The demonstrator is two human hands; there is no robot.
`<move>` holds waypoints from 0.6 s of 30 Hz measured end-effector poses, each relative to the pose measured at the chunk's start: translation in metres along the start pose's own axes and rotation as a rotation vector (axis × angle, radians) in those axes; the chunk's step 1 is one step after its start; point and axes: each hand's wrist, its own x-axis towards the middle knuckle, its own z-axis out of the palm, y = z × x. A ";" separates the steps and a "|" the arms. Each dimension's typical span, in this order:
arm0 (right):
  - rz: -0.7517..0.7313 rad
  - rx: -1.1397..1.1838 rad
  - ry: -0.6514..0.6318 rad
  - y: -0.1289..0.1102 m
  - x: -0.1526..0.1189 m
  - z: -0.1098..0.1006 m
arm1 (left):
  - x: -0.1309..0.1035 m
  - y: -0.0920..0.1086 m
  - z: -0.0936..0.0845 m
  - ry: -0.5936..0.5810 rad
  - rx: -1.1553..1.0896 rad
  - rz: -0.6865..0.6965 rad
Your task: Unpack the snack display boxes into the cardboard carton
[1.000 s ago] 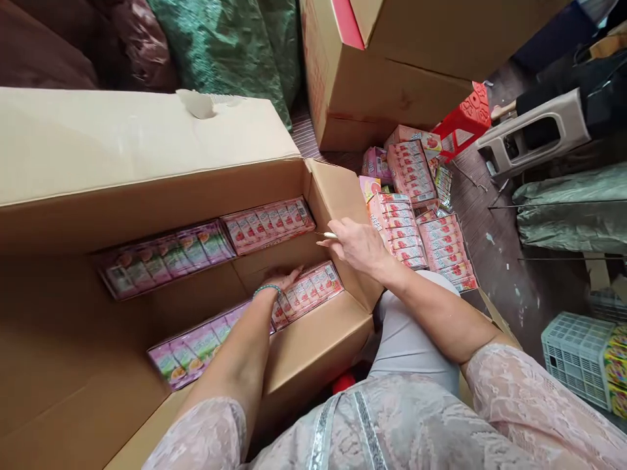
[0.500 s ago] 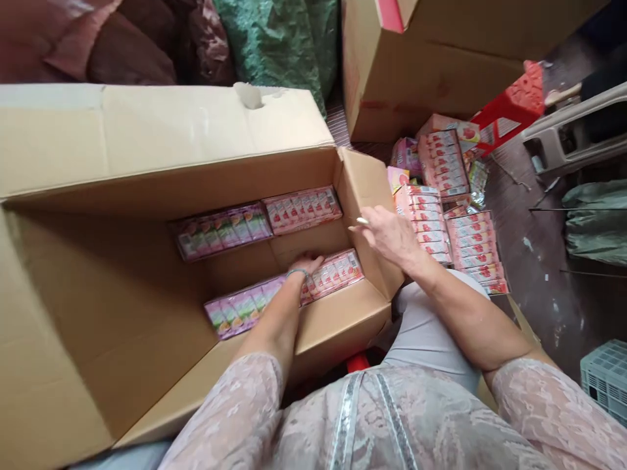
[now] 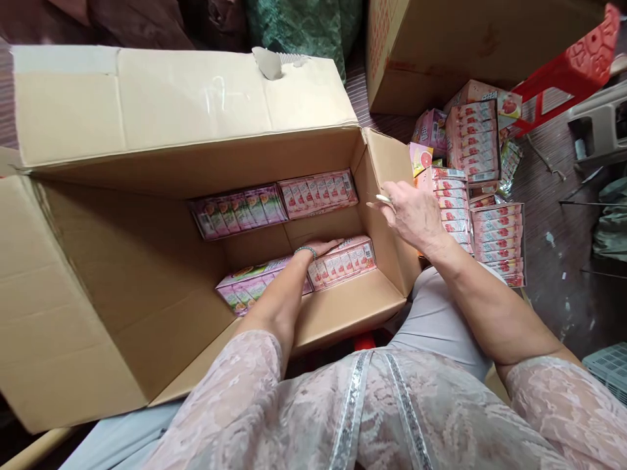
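An open cardboard carton (image 3: pixel 176 300) lies before me. My left hand (image 3: pixel 326 248) is inside it, fingers stretched flat along the far upper edge of a pink box of sachets (image 3: pixel 345 264); its thumb is hidden. Left of this, partly behind my forearm, sits a purple box of sachets (image 3: pixel 245 294). Along the far wall are another purple box (image 3: pixel 240 212) and another pink box (image 3: pixel 318 194), end to end. My right hand (image 3: pixel 411 212) hovers by the carton's right flap, closed, with a small slim white piece (image 3: pixel 385 198) at its fingertips.
Several more pink sachet boxes (image 3: pixel 498 238) are piled on the floor to the right. Behind them stand a large carton (image 3: pixel 441 65) and a red plastic stool (image 3: pixel 573 65). A green sack (image 3: pixel 296 29) lies beyond the carton, and a grey crate (image 3: pixel 607 369) at the lower right.
The view has shifted, so the carton appears slightly higher and further right. The near pink and purple boxes now show more of their top sides. The right hand stays by the flap.
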 end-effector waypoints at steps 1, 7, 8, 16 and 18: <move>-0.008 0.010 0.010 0.000 0.001 0.000 | -0.005 -0.002 -0.002 -0.028 0.006 0.004; -0.062 0.082 0.070 -0.003 0.004 -0.002 | -0.063 -0.013 0.014 0.003 0.249 0.067; -0.068 0.094 0.075 -0.005 0.003 -0.003 | -0.073 -0.014 0.021 0.034 0.303 0.087; -0.089 0.187 0.091 -0.017 -0.021 -0.005 | -0.099 0.002 0.026 0.209 0.423 0.095; -0.088 0.230 0.110 -0.017 -0.030 -0.006 | -0.108 0.007 0.021 0.261 0.443 0.089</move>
